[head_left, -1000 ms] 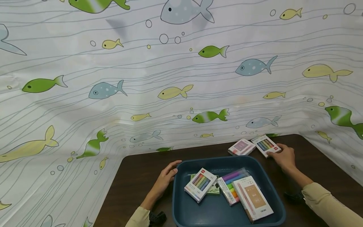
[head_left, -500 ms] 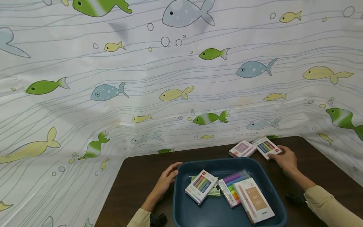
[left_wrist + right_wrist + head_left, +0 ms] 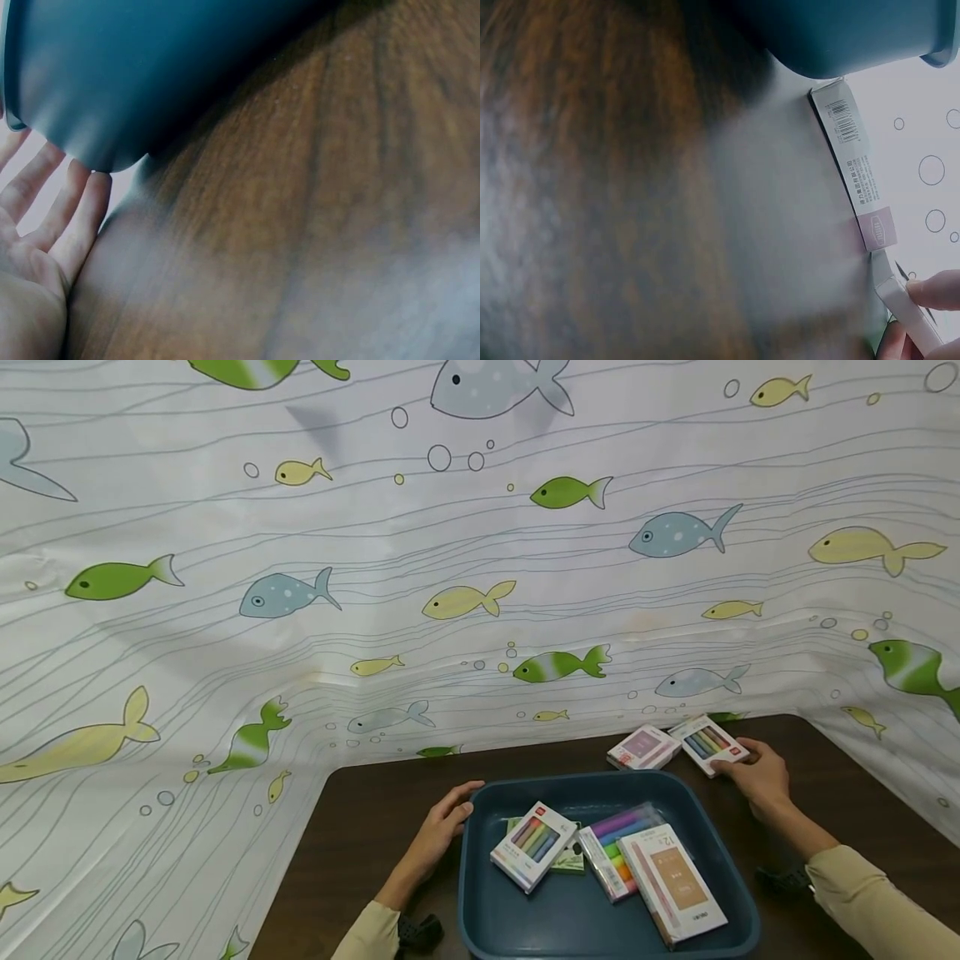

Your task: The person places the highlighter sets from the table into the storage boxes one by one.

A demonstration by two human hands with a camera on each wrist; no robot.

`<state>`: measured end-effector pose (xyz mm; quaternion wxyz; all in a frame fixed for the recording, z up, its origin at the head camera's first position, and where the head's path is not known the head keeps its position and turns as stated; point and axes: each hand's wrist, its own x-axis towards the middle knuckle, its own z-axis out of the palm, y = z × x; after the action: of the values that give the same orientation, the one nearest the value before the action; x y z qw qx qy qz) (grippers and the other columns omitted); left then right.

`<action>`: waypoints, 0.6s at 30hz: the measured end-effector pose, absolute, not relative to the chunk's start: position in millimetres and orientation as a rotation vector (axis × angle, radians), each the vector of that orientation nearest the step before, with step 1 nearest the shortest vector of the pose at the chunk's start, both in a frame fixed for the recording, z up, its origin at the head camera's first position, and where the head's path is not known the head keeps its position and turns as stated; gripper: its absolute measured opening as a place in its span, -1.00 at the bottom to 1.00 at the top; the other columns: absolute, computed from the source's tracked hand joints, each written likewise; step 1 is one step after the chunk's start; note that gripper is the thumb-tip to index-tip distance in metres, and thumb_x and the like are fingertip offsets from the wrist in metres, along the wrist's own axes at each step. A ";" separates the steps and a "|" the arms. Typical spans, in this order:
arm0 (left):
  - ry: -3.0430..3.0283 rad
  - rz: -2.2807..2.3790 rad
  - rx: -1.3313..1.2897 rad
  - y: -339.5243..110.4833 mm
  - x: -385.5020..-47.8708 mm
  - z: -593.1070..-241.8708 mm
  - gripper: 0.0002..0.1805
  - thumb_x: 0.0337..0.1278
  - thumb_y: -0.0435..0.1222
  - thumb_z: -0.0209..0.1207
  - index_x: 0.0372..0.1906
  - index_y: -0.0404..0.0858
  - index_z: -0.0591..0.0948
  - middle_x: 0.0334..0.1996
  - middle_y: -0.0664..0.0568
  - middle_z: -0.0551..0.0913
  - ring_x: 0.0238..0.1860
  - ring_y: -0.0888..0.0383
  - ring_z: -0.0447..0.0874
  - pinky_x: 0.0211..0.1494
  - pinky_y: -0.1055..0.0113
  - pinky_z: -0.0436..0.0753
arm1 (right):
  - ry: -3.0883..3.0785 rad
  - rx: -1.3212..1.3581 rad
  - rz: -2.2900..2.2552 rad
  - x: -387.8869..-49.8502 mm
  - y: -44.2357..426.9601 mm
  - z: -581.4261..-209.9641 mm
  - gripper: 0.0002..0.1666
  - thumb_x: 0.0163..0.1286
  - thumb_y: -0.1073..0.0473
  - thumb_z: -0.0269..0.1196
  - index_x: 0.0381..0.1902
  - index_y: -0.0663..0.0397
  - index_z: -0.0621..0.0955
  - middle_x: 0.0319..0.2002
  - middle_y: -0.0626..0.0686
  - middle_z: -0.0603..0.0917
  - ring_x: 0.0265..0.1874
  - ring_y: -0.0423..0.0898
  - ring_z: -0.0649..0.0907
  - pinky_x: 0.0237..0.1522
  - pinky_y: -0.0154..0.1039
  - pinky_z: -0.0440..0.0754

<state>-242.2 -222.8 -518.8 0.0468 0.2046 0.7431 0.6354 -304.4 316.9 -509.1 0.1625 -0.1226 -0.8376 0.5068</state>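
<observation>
My right hand (image 3: 761,777) pinches the edge of a white box with coloured sticks on its front (image 3: 711,747), thumb on top, at the right of the head frame. Just beside it, on the dark wood-grain table (image 3: 375,818), lies the white-and-pink box (image 3: 643,747).

My left hand (image 3: 438,828), fingers extended and gripping nothing, touches the upper-left corner of the blue tray (image 3: 540,931) at lower centre. Inside the tray, a similar coloured-stick box (image 3: 533,847) overlaps a green box (image 3: 574,860); to their right, a white box with a brown panel (image 3: 677,885) overlaps a clear pack of rainbow-coloured markers (image 3: 602,860).
</observation>
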 end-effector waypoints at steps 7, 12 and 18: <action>2.233 1.963 0.629 -222.9 -242.6 -518.8 -0.53 0.64 -0.12 -0.05 0.50 -0.04 0.39 0.43 -0.06 0.38 0.29 -0.08 0.48 0.20 0.02 0.57 | -2.342 -0.347 1.548 -305.4 317.8 -511.2 -0.07 0.32 0.29 0.41 0.48 0.49 0.21 0.21 0.50 0.43 -0.07 0.08 0.58 -0.42 -0.52 0.51; 2.227 1.973 0.630 -222.8 -242.3 -518.6 -0.54 0.64 -0.13 -0.05 0.49 -0.05 0.40 0.42 -0.07 0.39 0.28 -0.09 0.50 0.18 0.03 0.58 | -2.307 -0.373 1.624 -306.7 320.0 -513.9 -0.05 0.33 0.22 0.43 0.51 0.42 0.21 0.25 0.46 0.43 -0.17 -0.12 0.56 -0.40 -0.52 0.53; 2.228 1.968 0.636 -222.4 -242.6 -518.3 -0.53 0.64 -0.12 -0.05 0.50 -0.05 0.39 0.42 -0.06 0.38 0.29 -0.08 0.49 0.19 0.03 0.57 | -2.230 -0.399 1.724 -306.9 322.6 -516.2 -0.03 0.31 0.23 0.45 0.53 0.36 0.22 0.28 0.41 0.41 -0.28 -0.36 0.51 -0.35 -0.52 0.57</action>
<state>-242.6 -222.4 -518.3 0.0508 0.2090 0.7320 0.6464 -306.9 322.6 -516.2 0.1468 -0.1388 -0.7748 0.5991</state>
